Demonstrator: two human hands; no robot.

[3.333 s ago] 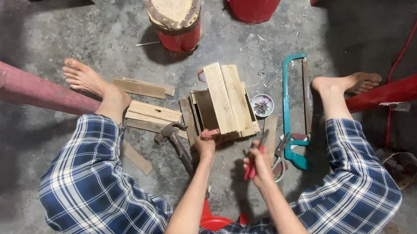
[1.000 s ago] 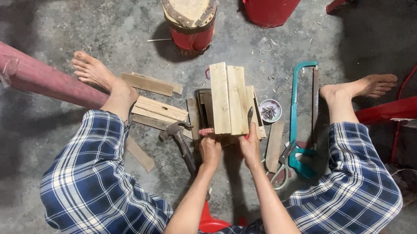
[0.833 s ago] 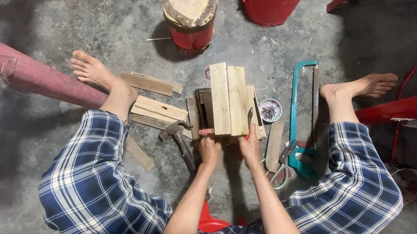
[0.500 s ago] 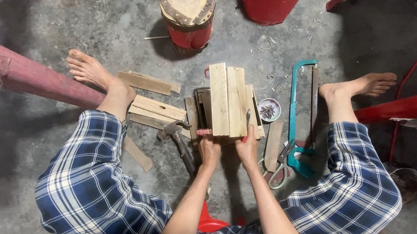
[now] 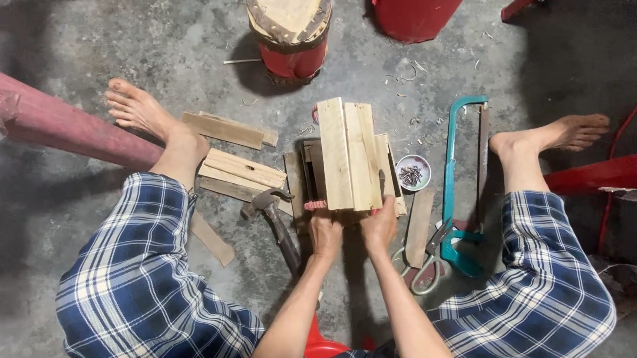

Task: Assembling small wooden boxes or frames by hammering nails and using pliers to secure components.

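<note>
A small frame of pale wooden slats (image 5: 350, 155) stands on the concrete floor between my bare feet. My left hand (image 5: 325, 230) grips its near edge on the left side. My right hand (image 5: 379, 225) holds the near edge on the right, thumb up against the slats. A thin red piece shows at the frame's near left corner, by my left hand. A hammer (image 5: 275, 218) lies just left of my left hand, head pointing away. A small round dish of nails (image 5: 412, 173) sits right of the frame.
A teal hacksaw (image 5: 457, 185) and scissors (image 5: 421, 263) lie to the right. Loose wooden slats (image 5: 237, 173) lie left by my left foot. Two red drums (image 5: 291, 26) (image 5: 418, 3) stand ahead. A red pole (image 5: 42, 122) crosses left, a red bar (image 5: 613, 172) right.
My right hand has moved from beside the scissors onto the frame's near edge. The frame now stands squarer to me. In the last second little has moved.
</note>
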